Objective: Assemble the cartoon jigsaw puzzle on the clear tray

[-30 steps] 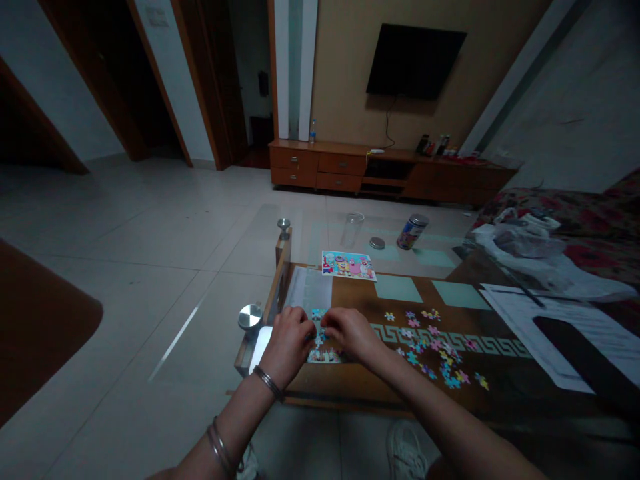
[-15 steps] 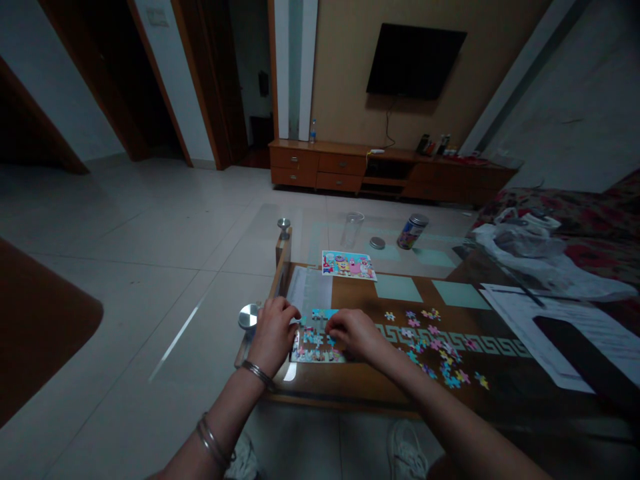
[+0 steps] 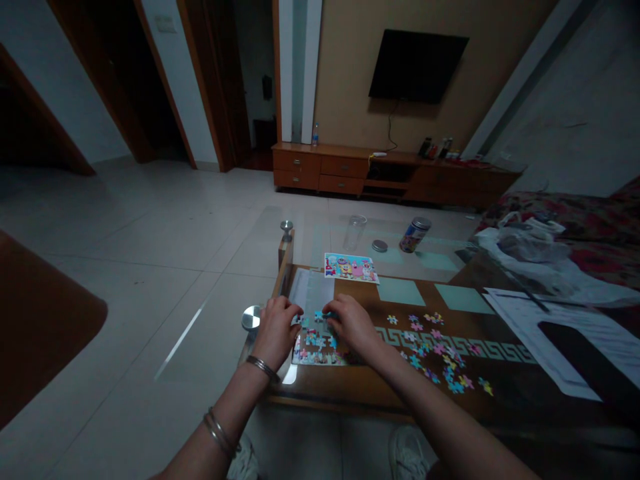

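A partly built colourful jigsaw puzzle [image 3: 316, 347] lies at the near left corner of the glass-topped table [image 3: 350, 387]. My left hand [image 3: 276, 328] rests curled on the puzzle's left edge, fingertips pressed on its top left pieces. My right hand [image 3: 353, 323] sits on the puzzle's upper right part, fingers bent down and pinched on the pieces there; what they hold is hidden. Loose puzzle pieces [image 3: 436, 353] lie scattered on the table right of my right hand. A printed reference picture [image 3: 351, 267] lies farther back.
A clear plastic cup [image 3: 355, 231], a round lid [image 3: 379, 246] and a printed can [image 3: 415, 235] stand at the table's far end. White papers [image 3: 550, 333] and a plastic bag [image 3: 530, 250] lie right. A TV cabinet [image 3: 390, 173] stands against the far wall.
My left hand slid left to the puzzle's edge, uncovering more of it. My right hand shifted slightly up along the puzzle's top. The view tilted slightly.
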Available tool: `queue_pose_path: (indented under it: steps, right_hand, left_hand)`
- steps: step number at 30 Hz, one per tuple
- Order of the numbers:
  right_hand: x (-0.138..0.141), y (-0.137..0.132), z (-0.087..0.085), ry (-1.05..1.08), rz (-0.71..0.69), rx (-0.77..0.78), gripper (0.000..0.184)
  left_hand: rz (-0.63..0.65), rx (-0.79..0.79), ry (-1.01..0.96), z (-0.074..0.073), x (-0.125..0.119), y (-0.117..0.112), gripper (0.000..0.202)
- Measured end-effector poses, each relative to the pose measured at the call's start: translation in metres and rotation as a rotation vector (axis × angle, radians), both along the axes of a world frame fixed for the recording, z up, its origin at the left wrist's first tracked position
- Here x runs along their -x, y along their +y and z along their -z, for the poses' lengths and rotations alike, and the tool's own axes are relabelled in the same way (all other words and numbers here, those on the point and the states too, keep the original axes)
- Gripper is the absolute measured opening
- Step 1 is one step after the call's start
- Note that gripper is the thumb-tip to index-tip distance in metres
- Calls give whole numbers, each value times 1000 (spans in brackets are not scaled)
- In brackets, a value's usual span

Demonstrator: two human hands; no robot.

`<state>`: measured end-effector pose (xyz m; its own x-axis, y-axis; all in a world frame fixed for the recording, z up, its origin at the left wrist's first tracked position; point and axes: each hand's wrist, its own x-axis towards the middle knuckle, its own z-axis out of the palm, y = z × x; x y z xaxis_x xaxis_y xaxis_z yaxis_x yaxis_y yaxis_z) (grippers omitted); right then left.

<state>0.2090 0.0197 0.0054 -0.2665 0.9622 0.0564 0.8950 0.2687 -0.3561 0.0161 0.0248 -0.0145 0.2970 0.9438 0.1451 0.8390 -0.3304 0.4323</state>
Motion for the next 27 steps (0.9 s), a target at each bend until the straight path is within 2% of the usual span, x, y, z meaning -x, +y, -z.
queue_pose_path:
  steps: [9, 15, 23, 27]
  right_hand:
    - [5, 8, 1, -30, 30, 109, 26]
    - [5, 9, 3, -11, 31, 109, 24]
    - [7, 6, -1, -4, 34, 106, 24]
    - [7, 5, -2, 4, 39, 101, 23]
  left_hand:
    - [30, 53, 100, -1, -10, 6, 12]
    - [20, -2, 81, 2, -16, 9, 12]
    - [9, 2, 53, 1, -20, 11, 10]
    - [-3, 17, 32, 0, -19, 13, 17]
